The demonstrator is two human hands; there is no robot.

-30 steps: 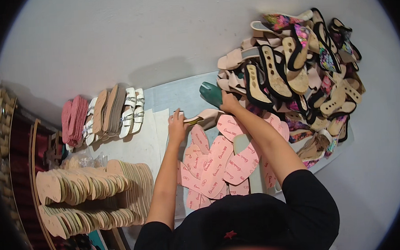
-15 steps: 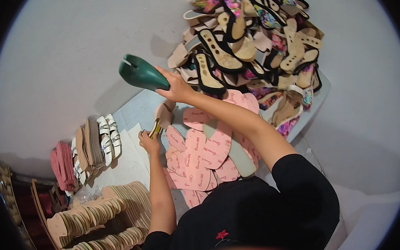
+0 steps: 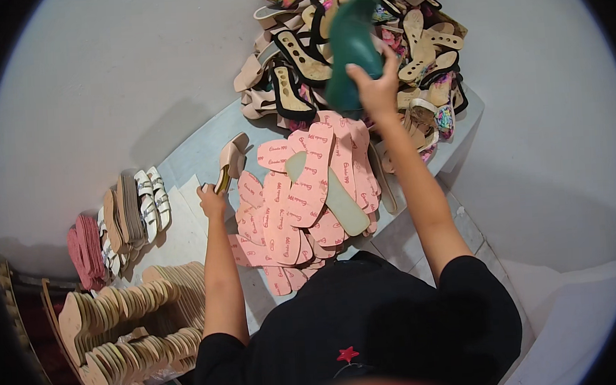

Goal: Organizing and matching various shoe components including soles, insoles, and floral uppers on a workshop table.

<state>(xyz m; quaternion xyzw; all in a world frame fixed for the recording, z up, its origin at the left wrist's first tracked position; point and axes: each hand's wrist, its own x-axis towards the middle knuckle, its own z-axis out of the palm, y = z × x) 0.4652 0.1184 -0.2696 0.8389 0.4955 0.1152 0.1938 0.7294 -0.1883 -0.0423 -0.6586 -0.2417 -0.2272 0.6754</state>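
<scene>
My right hand (image 3: 378,88) is closed around a dark green shoe last (image 3: 353,51), held over the far pile of sandals (image 3: 292,57). The last is a little blurred, and some of the pile is hidden behind it. On the left, the fingers of my left hand (image 3: 212,201) grip one end of a beige sandal (image 3: 232,159), whose wide strap points away from me. Between my arms lies a loose heap of pink printed insoles (image 3: 279,211), with a pale green sole-shaped piece (image 3: 345,208) among them.
Along the table's (image 3: 201,139) left side stand white sandals (image 3: 160,208), a tan sole stack (image 3: 124,212) and a pink stack (image 3: 86,251). Rows of beige soles (image 3: 129,310) fill the lower left. A grey wall (image 3: 107,84) rises behind.
My right hand has swung the shoe last to the right and farther away, over the sandal pile, and turned it more upright. My left hand keeps hold of the beige sandal. The view has shifted slightly.
</scene>
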